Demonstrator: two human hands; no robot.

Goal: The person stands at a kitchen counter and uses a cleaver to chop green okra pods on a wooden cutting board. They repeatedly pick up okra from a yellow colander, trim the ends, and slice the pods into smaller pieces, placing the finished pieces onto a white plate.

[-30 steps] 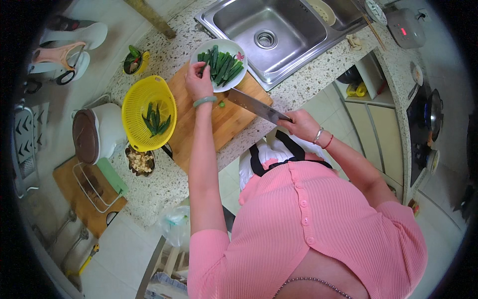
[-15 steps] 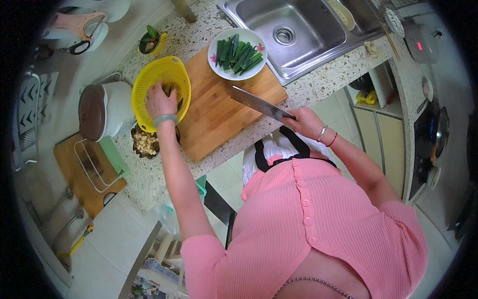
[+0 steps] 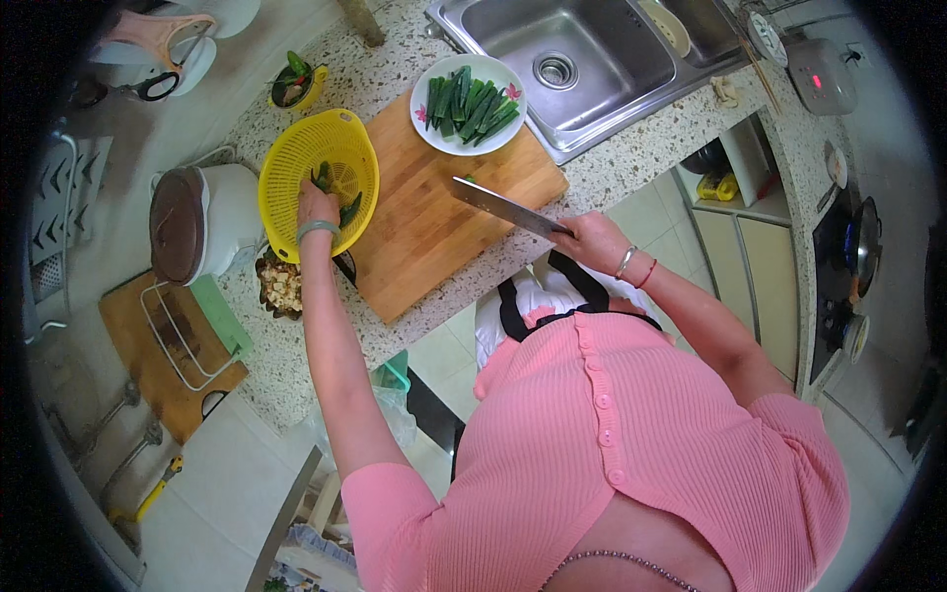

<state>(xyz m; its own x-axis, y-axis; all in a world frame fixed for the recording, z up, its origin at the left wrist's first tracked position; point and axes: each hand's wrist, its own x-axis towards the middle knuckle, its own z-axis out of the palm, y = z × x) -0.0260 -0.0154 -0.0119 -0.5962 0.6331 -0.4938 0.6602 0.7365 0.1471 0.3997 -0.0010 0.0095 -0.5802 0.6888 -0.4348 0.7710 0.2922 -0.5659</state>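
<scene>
My left hand (image 3: 318, 205) is inside a yellow plastic colander (image 3: 281, 183), its fingers closed at a dark green vegetable piece (image 3: 322, 178). Another long green piece (image 3: 350, 211) lies in the colander beside the hand. My right hand (image 3: 594, 243) grips the handle of a cleaver (image 3: 505, 207), whose blade slants over the wooden cutting board (image 3: 414, 237). A small green bit (image 3: 470, 179) shows at the blade's far edge. At the board's back, a white plate (image 3: 434, 138) with pink flowers holds cut green lengths (image 3: 472, 107).
A steel sink (image 3: 607, 94) adjoins the board on the right. Left of the colander stands a white pot with a brown lid (image 3: 180, 225). A bowl of pale chopped pieces (image 3: 281, 286) sits beside my left wrist. A small yellow bowl (image 3: 314, 89) stands behind. Far right is a hob with a pan (image 3: 866, 247).
My left hand has drawn back slightly toward the colander's near side, and the green pieces now show past its fingers. The cleaver stays over the board in my right hand.
</scene>
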